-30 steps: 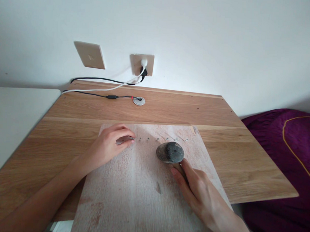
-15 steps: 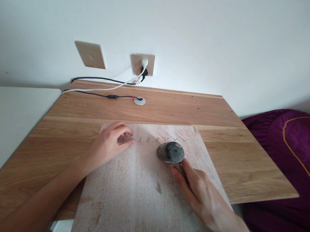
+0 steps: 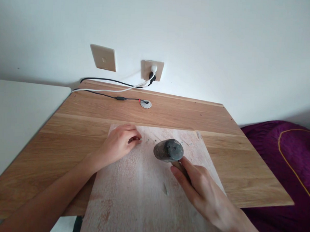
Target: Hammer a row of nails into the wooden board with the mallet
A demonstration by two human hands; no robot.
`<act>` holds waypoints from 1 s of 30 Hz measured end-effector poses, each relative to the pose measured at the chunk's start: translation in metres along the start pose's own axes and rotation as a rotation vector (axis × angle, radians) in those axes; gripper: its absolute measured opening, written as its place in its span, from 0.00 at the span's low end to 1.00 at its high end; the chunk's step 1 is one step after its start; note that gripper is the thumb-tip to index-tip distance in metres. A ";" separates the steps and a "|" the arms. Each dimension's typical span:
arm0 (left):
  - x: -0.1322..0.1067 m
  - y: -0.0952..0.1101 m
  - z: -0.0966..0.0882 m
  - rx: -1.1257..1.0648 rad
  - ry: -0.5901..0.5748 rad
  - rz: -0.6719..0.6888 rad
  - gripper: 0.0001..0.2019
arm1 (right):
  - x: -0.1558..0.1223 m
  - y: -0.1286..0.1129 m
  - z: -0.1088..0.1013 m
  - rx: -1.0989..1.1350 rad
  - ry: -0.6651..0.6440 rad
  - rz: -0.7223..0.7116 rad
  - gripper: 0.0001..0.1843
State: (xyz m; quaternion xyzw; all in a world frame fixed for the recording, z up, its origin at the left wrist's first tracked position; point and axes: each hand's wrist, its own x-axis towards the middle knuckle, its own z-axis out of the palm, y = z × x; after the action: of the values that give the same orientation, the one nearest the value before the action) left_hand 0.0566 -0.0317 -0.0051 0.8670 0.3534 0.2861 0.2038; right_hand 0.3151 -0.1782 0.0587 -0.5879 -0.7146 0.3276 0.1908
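My right hand [image 3: 195, 186] is wrapped round the short wooden handle of a dark rubber mallet [image 3: 169, 150], whose head is raised above the whitewashed board [image 3: 131, 197]. At the board's far left, the fingertips and thumb of my left hand [image 3: 123, 140] are closed round a small nail [image 3: 140, 139]; only its head shows. A row of nails runs right from there, partly hidden by the mallet head, with a slanted nail [image 3: 190, 144] at the right end. One loose nail [image 3: 165, 189] lies flat nearer to me, blurred.
The board rests on a wooden desk [image 3: 245, 161]. Behind are a cable grommet [image 3: 146, 104], cords and a wall socket [image 3: 159, 70] with plugs. A white surface [image 3: 23, 117] adjoins on the left, purple fabric [image 3: 261, 144] on the right.
The camera view has shifted, moving the board a little right in the picture. The mallet head has come left over the board, now covering some nails. My left fingers have drawn closer together.
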 end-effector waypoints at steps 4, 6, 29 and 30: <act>0.000 0.001 0.001 -0.044 -0.005 -0.019 0.07 | 0.032 -0.021 -0.006 -0.021 -0.022 -0.066 0.13; -0.001 0.002 0.000 -0.055 -0.005 -0.050 0.06 | 0.047 -0.027 -0.005 -0.040 -0.024 -0.088 0.13; 0.000 0.002 0.003 -0.140 -0.018 -0.090 0.07 | 0.063 -0.033 0.000 -0.119 -0.025 -0.082 0.13; 0.000 0.001 0.003 -0.139 -0.016 -0.060 0.08 | 0.063 -0.032 0.000 -0.121 -0.027 -0.078 0.13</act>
State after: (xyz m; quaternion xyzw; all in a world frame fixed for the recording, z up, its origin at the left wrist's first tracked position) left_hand 0.0590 -0.0330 -0.0069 0.8420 0.3571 0.2967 0.2746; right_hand 0.2772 -0.1205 0.0740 -0.5654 -0.7581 0.2841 0.1577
